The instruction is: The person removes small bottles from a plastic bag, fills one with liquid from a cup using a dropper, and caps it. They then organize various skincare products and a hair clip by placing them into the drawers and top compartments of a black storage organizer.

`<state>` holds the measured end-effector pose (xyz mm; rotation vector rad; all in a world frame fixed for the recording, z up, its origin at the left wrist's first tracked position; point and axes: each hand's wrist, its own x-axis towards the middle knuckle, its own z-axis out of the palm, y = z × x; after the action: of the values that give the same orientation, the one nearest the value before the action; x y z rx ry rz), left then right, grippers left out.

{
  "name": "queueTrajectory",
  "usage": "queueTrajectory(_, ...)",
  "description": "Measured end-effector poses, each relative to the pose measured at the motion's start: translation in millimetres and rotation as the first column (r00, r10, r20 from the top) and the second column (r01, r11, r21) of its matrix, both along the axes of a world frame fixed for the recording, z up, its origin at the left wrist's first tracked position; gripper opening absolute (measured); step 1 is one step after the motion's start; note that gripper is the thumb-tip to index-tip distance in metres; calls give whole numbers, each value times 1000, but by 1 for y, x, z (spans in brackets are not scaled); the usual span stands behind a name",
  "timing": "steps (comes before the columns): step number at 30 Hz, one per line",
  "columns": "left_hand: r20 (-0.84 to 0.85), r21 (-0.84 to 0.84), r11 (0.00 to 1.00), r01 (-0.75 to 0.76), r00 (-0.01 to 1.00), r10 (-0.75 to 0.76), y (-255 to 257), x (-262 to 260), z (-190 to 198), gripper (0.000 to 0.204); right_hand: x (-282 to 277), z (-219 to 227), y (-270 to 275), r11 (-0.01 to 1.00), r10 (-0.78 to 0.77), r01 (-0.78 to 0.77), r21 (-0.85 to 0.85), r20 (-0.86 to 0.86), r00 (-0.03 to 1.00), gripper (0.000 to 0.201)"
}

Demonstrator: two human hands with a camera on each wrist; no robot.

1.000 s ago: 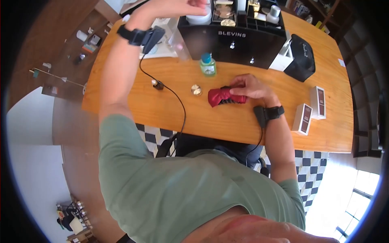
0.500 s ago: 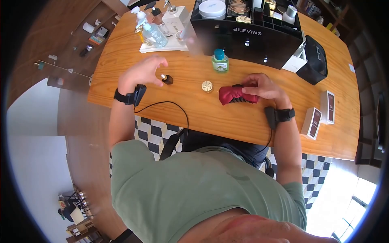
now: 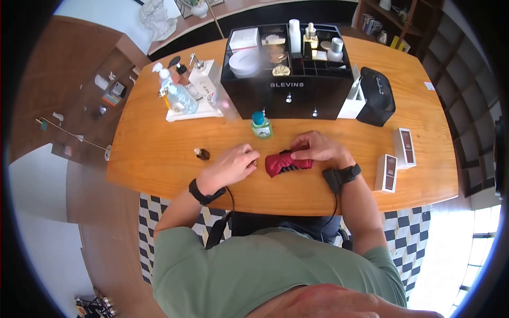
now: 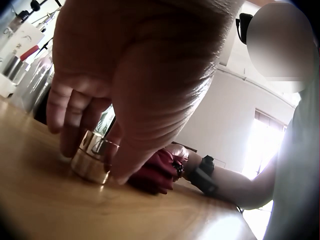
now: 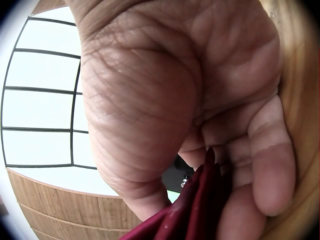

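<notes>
On the wooden table, the left hand (image 3: 231, 168) has its fingers and thumb around a small round gold item (image 4: 90, 159), which stands on the table in the left wrist view. Just right of it, the right hand (image 3: 321, 148) pinches a dark red cloth item (image 3: 279, 163) with black braided trim. In the right wrist view red folds (image 5: 196, 200) run between the thumb and fingers of the right hand (image 5: 185, 100). In the head view the left fingers mostly cover the gold item.
A small dark bottle (image 3: 201, 154) lies left of the left hand. Behind the hands stand a green bottle (image 3: 261, 127) and a black organizer (image 3: 289, 98). Pump bottles on a white tray (image 3: 193, 115) are back left; a black case (image 3: 377, 98) and two white boxes (image 3: 386, 174) are right.
The left hand has come from the far left side of the table, past the small dark bottle, to the gold item and taken hold of it. The right hand still holds the red cloth item.
</notes>
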<state>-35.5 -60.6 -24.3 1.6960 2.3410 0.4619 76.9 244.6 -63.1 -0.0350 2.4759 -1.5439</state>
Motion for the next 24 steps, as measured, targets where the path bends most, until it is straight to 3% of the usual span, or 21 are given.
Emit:
queueTrajectory(4,-6,86,996,-2,1000,3,0,-5,12,35,2,2,-2,1000,-10,10,6,24,1000,41)
queueTrajectory(6,-22,85,994,-65,998,67,3,-9,44,35,1,4,-2,1000,-24,24,-16,23,999,45)
queueTrajectory(8,67,274,948,-162,987,149,11,-21,82,37,2,7,-2,1000,-17,17,-3,23,1000,43)
queueTrajectory(10,-107,365,925,-107,982,156,24,-30,133,38,2,6,-2,1000,-6,6,7,30,1000,42)
queueTrajectory(12,-231,432,899,69,972,37,41,-48,173,38,2,2,-2,1000,-8,8,-25,21,1000,42)
queueTrajectory(15,-95,391,919,45,995,-8,73,-85,189,38,5,7,-3,999,-24,24,-42,13,1000,41)
queueTrajectory(24,-113,188,973,136,987,-116,128,-149,166,41,8,9,-2,998,-41,42,-40,29,999,48)
